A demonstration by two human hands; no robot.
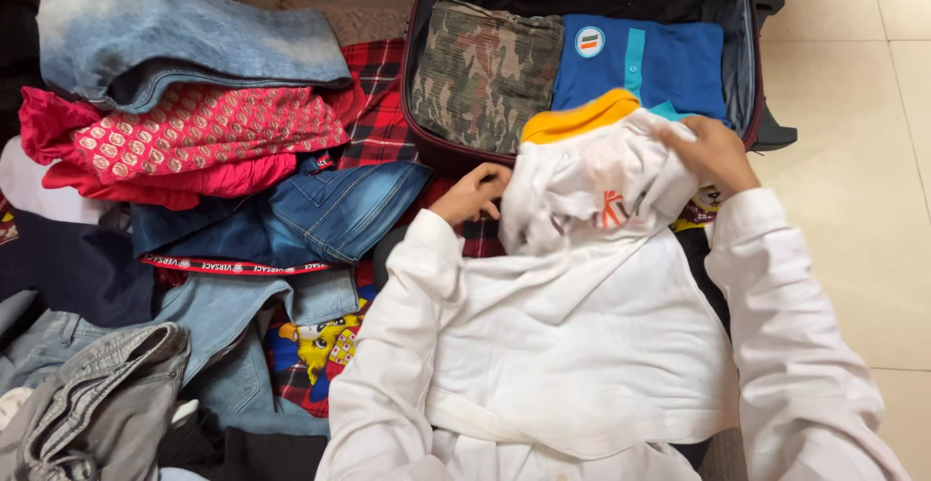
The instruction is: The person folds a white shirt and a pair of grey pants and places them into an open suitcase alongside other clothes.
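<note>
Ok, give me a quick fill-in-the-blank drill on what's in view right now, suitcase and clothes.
1. Both hands, left hand and right hand, grip a folded white garment whose collar is ____ in colour.
2. In the open suitcase, the camouflage garment lies to the ____ of the blue shirt.
3. On the clothes pile, the faded jeans lie on top of a ____ patterned cloth.

Missing words: yellow; left; red
</note>
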